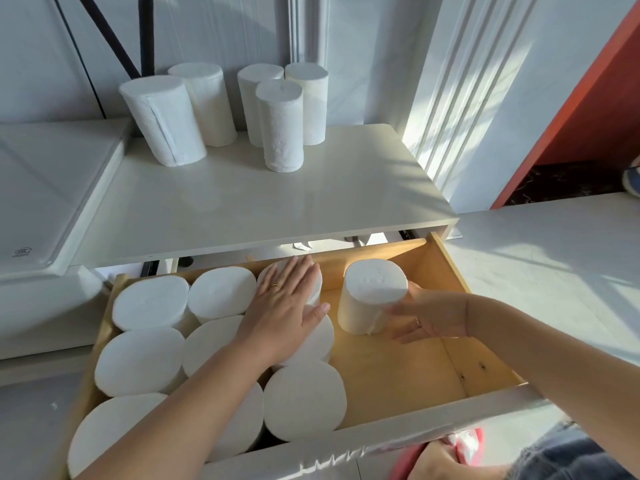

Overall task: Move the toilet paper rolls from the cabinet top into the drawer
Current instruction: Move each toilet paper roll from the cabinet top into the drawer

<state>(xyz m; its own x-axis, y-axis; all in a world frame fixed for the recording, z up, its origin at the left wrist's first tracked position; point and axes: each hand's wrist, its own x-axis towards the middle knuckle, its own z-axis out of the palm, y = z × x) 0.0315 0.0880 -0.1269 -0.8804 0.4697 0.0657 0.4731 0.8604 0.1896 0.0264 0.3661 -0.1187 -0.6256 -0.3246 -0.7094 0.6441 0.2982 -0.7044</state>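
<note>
Inside the open drawer (446, 271), a toilet paper roll (372, 296) stood upright, the right hand (429, 315) cupping its side, fingers spread, apparently only lightly gripping. Light and soft, it should be held around the middle. The left hand (284, 306) lay flat on packed rolls (149, 358). Five rolls (280, 126) waited on the cabinet top (277, 202).

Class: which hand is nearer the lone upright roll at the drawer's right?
Right hand: fingers against the lone roll. Left hand lies flat on the packed rolls, apart.
</note>
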